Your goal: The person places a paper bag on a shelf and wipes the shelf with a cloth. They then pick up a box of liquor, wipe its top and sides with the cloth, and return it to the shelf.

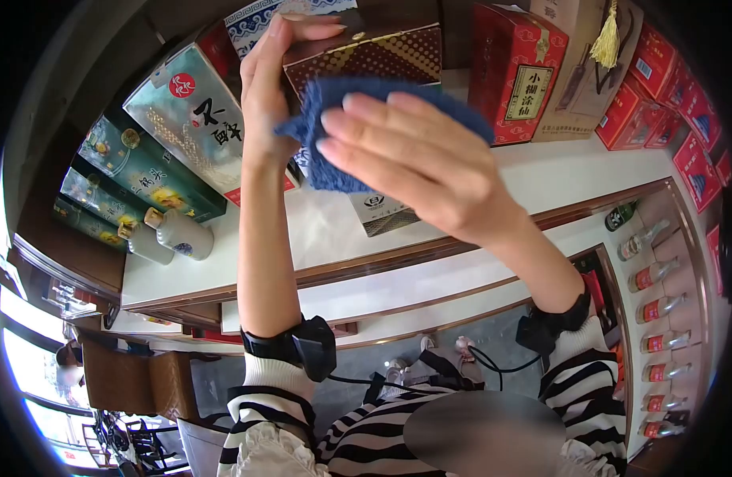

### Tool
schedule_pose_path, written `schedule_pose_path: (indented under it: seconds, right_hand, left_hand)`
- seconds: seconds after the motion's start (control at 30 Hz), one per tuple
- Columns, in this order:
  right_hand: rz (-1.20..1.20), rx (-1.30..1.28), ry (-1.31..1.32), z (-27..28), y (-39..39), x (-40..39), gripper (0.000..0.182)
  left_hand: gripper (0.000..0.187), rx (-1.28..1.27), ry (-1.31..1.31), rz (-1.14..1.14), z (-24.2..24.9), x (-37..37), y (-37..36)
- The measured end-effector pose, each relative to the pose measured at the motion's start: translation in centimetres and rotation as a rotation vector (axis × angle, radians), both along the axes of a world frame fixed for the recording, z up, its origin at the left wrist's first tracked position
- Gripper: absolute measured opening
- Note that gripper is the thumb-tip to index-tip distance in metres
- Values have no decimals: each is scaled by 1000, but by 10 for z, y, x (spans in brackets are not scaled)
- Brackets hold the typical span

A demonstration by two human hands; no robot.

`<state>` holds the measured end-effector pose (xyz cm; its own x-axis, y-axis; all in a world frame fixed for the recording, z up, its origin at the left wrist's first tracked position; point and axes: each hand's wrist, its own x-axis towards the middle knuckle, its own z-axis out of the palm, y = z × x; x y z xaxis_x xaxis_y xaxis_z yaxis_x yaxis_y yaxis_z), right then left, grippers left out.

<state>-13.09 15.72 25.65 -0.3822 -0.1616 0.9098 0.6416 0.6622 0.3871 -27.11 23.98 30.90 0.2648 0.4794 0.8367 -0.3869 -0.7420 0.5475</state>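
In the head view, a blue cloth [334,159] lies against the front of a tall box [366,60] with a brown, gold-dotted upper part. My right hand [429,163] presses the cloth there, fingers together and stretched across it. My left hand [267,91] grips the same box at its left side and top, fingertips on the lid. The cloth and my right hand hide most of the box's front; its pale lower end [386,219] with dark lettering shows beneath them, above the white shelf [318,246].
Left of the box stand a pale green-white box [187,119], dark green boxes [155,171] and two stoneware bottles [183,234]. To the right are a red box [517,75], a beige tasselled box [584,71] and small red cartons [632,111]. Several glass bottles [656,306] line the right side.
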Motion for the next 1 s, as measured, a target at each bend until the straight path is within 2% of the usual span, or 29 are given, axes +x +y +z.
schedule_pose_path:
  seconds: [0.07,0.13,0.2,0.23,0.3,0.33,0.37,0.43,0.53,0.57,0.63,0.67,0.73,0.87,0.93,0.97,1.0]
  right_hand:
    - [12,-93,-29,-19,-5,-3,25]
    - [26,-191,-53,-40,-18,-2,25]
    - [39,-484,-186,-56,-30,3,28]
    - [38,-483,-184,-64,-32,5,28]
    - [152,-829,-269,-74,-37,10,31]
    - [185,-900,-288,-74,-38,14,37]
    - [182,-897,-287,-65,-40,18,37]
    - [223,-1077,-360,-42,-45,24,34]
    - [308,-519,-88,-17,-38,19,38]
    - [305,-518,-87,0,-37,23,38]
    - [84,-118,17,34,-35,32,30]
    - [81,-118,19,34,-27,34,30]
    - [-83,-73,-15,25,-11,37,35]
    - [-46,-160,-93,-21,-13,39,33]
    - [3,-461,-160,-48,-23,44,34]
    - [4,-461,-159,-54,-30,45,34]
    - [56,-627,-169,-58,-37,45,35]
  left_hand:
    - [39,-61,49,-108,0,-5,3]
    - [39,-77,11,-111,-5,-11,14]
    - [39,-61,-15,-169,-6,-13,21]
    - [39,-60,-13,-171,-7,-13,21]
    - [40,-133,-17,-172,-5,-11,13]
    - [40,-131,-15,-175,-4,-8,8]
    - [40,-105,-24,-132,-3,-2,0]
    - [40,-68,-30,-96,-1,1,-7]
    - [40,-79,-23,-72,-1,0,-3]
    - [40,-78,-23,-75,-1,0,-2]
    - [40,-97,-37,-89,-2,-1,-1]
    - [41,-78,-40,-65,-3,0,-2]
    - [41,-93,-51,-94,-3,0,-5]
    - [42,-78,-42,-89,-4,-2,2]
    - [42,-70,-40,-90,-4,-1,1]
    - [42,-59,-41,-91,-4,0,1]
    - [42,-59,-40,-91,-4,0,0]
